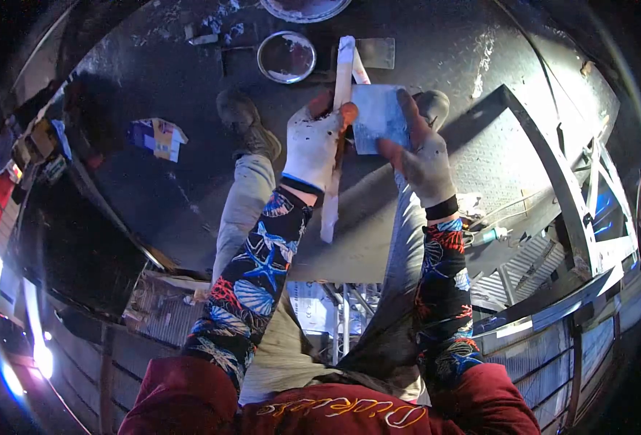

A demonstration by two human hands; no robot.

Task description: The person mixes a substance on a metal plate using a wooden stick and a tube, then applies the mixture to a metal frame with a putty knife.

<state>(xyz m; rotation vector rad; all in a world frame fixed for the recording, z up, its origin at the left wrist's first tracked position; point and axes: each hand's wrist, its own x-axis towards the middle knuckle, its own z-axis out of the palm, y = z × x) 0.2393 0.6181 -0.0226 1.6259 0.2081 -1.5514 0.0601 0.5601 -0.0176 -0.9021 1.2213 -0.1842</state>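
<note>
My left hand, in a pale glove with reddish-brown fingertips, is closed around a long, narrow strip smeared with white. The strip stretches from above the hand to below it. My right hand, gloved the same way, pinches a flat rectangular plate, pale blue-grey, between thumb and fingers. The plate's left edge lies against or just beside the strip and my left fingertips; contact cannot be made out. Beyond the strip's top, a second rectangular plate lies on the dark surface.
A round pan with whitish residue sits ahead, and another round container is cut off at the top. A printed carton piece lies left. Metal framing and a cable with a pale plug are at right. My shoes rest on the surface.
</note>
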